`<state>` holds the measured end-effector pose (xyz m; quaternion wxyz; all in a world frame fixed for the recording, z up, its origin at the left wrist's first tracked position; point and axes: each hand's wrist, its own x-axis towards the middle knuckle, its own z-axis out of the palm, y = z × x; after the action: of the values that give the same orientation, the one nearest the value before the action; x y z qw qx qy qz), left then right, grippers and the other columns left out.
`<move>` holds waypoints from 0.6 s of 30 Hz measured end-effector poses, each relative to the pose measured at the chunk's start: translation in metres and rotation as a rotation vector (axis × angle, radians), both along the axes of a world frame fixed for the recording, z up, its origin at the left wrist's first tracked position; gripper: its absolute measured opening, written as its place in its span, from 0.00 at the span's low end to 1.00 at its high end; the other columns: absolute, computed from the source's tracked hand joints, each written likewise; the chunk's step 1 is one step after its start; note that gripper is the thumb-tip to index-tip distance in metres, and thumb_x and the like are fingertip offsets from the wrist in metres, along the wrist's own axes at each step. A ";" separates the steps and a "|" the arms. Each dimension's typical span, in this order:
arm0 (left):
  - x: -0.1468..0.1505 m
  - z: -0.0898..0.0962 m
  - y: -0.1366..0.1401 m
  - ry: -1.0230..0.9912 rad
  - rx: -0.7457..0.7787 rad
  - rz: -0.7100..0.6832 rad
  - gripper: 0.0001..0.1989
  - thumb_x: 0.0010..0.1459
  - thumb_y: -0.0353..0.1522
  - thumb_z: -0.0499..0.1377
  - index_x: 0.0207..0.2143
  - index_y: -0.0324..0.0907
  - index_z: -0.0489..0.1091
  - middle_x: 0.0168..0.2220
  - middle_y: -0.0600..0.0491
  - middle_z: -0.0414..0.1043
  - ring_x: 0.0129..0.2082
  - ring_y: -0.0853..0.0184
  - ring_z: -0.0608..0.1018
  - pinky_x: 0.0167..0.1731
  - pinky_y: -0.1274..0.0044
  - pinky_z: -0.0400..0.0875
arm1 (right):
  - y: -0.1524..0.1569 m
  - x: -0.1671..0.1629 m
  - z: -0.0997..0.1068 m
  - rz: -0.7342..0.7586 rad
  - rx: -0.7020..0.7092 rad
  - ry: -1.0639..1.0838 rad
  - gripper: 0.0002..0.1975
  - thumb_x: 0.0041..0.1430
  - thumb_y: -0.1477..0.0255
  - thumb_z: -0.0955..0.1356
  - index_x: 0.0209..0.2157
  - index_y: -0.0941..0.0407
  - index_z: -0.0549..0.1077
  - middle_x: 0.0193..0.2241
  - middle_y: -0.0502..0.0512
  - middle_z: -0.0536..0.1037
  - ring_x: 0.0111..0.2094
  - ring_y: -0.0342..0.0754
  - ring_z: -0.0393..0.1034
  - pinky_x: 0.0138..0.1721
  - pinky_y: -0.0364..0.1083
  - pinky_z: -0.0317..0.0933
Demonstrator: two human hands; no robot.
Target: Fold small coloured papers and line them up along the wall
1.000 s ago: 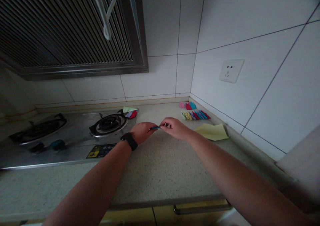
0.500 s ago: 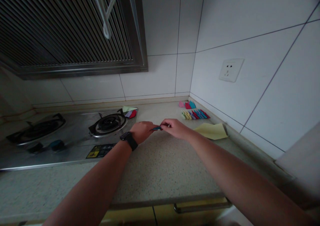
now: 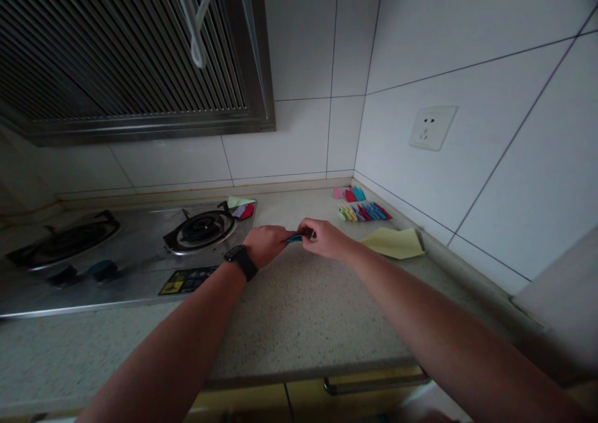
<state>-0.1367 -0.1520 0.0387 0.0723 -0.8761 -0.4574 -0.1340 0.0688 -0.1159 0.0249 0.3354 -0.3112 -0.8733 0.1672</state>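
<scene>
Both hands meet over the middle of the speckled counter, pinching a small blue piece of folded paper [image 3: 294, 238] between them. My left hand [image 3: 267, 245], with a black watch on its wrist, is closed on the paper's left end. The fingers of my right hand [image 3: 322, 237] are curled and closed at its right end. Much of the paper is hidden by the fingers. Behind and right of my right hand lies a row of small folded paper pieces [image 3: 364, 212] in several colours. A pale yellow sheet of paper [image 3: 395, 243] lies beside my right forearm.
On the left is a steel gas stove [image 3: 140, 248] with two burners. Scraps of coloured paper [image 3: 243, 210] rest at its back right corner. Pink, red and blue folded pieces [image 3: 349, 194] stand near the wall corner. A range hood [image 3: 140, 55] hangs above.
More of the blue paper shows between my hands. My right fingers have shifted slightly and curl more at its right end. The left hand has barely moved.
</scene>
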 end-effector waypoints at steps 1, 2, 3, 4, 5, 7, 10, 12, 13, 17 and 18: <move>0.000 0.000 0.000 -0.024 -0.004 -0.001 0.18 0.60 0.32 0.50 0.51 0.55 0.68 0.35 0.54 0.74 0.36 0.65 0.74 0.31 0.77 0.62 | 0.001 0.000 -0.001 -0.006 0.000 0.006 0.08 0.50 0.76 0.65 0.34 0.56 0.70 0.26 0.49 0.72 0.27 0.41 0.64 0.29 0.40 0.54; 0.001 -0.001 -0.001 -0.059 -0.008 -0.004 0.17 0.61 0.33 0.50 0.51 0.55 0.68 0.36 0.54 0.74 0.36 0.65 0.74 0.31 0.77 0.62 | 0.002 0.000 -0.001 -0.011 0.002 0.016 0.07 0.49 0.75 0.65 0.34 0.56 0.70 0.25 0.49 0.72 0.26 0.41 0.63 0.28 0.40 0.54; 0.002 -0.001 -0.001 -0.101 -0.015 -0.009 0.16 0.61 0.34 0.50 0.51 0.54 0.68 0.37 0.53 0.74 0.35 0.66 0.74 0.31 0.77 0.63 | 0.003 0.000 -0.002 -0.017 0.006 0.031 0.06 0.49 0.75 0.65 0.33 0.57 0.70 0.25 0.48 0.71 0.26 0.41 0.63 0.28 0.40 0.54; 0.003 -0.002 -0.001 -0.150 -0.025 -0.014 0.16 0.62 0.36 0.50 0.50 0.52 0.68 0.39 0.53 0.74 0.34 0.66 0.74 0.31 0.77 0.63 | 0.003 0.000 -0.002 -0.025 0.010 0.049 0.05 0.50 0.75 0.65 0.32 0.57 0.70 0.24 0.48 0.71 0.25 0.41 0.63 0.28 0.40 0.54; 0.004 -0.004 -0.001 -0.204 -0.041 -0.015 0.16 0.61 0.38 0.50 0.50 0.50 0.67 0.39 0.52 0.74 0.32 0.67 0.74 0.30 0.77 0.63 | 0.004 0.000 -0.002 -0.031 0.014 0.067 0.04 0.50 0.74 0.66 0.31 0.57 0.69 0.24 0.48 0.71 0.25 0.40 0.63 0.27 0.40 0.54; 0.005 -0.007 0.000 -0.332 -0.078 0.003 0.17 0.60 0.41 0.52 0.49 0.46 0.66 0.36 0.52 0.73 0.28 0.69 0.72 0.27 0.78 0.62 | 0.004 0.001 -0.002 -0.044 0.022 0.098 0.03 0.50 0.73 0.66 0.29 0.57 0.69 0.23 0.48 0.70 0.25 0.41 0.63 0.27 0.40 0.54; 0.007 -0.012 0.004 -0.535 -0.115 0.012 0.14 0.59 0.41 0.54 0.42 0.42 0.65 0.29 0.54 0.70 0.25 0.71 0.70 0.26 0.79 0.62 | 0.003 0.002 0.000 -0.050 0.014 0.129 0.03 0.49 0.72 0.67 0.28 0.57 0.68 0.22 0.47 0.69 0.24 0.41 0.62 0.26 0.40 0.53; 0.008 -0.015 0.006 -0.634 -0.136 -0.025 0.10 0.59 0.39 0.53 0.38 0.41 0.64 0.28 0.55 0.68 0.25 0.71 0.70 0.26 0.79 0.62 | 0.002 0.002 0.001 -0.045 -0.010 0.151 0.04 0.49 0.72 0.67 0.28 0.56 0.67 0.22 0.47 0.68 0.23 0.41 0.61 0.26 0.40 0.54; 0.008 -0.015 0.007 -0.670 -0.151 -0.046 0.09 0.59 0.38 0.53 0.36 0.41 0.64 0.28 0.55 0.68 0.26 0.72 0.69 0.26 0.80 0.62 | 0.002 0.001 0.001 -0.038 -0.024 0.166 0.04 0.49 0.72 0.67 0.28 0.56 0.66 0.22 0.47 0.68 0.23 0.41 0.61 0.26 0.40 0.54; 0.008 -0.012 0.008 -0.778 -0.195 -0.092 0.08 0.58 0.36 0.54 0.34 0.40 0.64 0.29 0.54 0.68 0.26 0.73 0.68 0.27 0.80 0.63 | 0.003 0.000 0.002 0.003 -0.093 0.247 0.06 0.50 0.70 0.67 0.29 0.56 0.66 0.24 0.47 0.68 0.25 0.41 0.62 0.28 0.40 0.56; 0.008 -0.011 0.007 -0.795 -0.196 -0.101 0.08 0.57 0.36 0.55 0.34 0.40 0.65 0.29 0.55 0.67 0.26 0.73 0.68 0.28 0.80 0.63 | 0.004 -0.001 0.001 0.015 -0.112 0.263 0.06 0.50 0.69 0.67 0.30 0.56 0.66 0.25 0.47 0.68 0.25 0.41 0.62 0.28 0.41 0.56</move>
<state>-0.1286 -0.1447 0.0277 -0.2005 -0.7802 -0.4166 -0.4213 0.0682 -0.1122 0.0264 0.4277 -0.2983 -0.8135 0.2576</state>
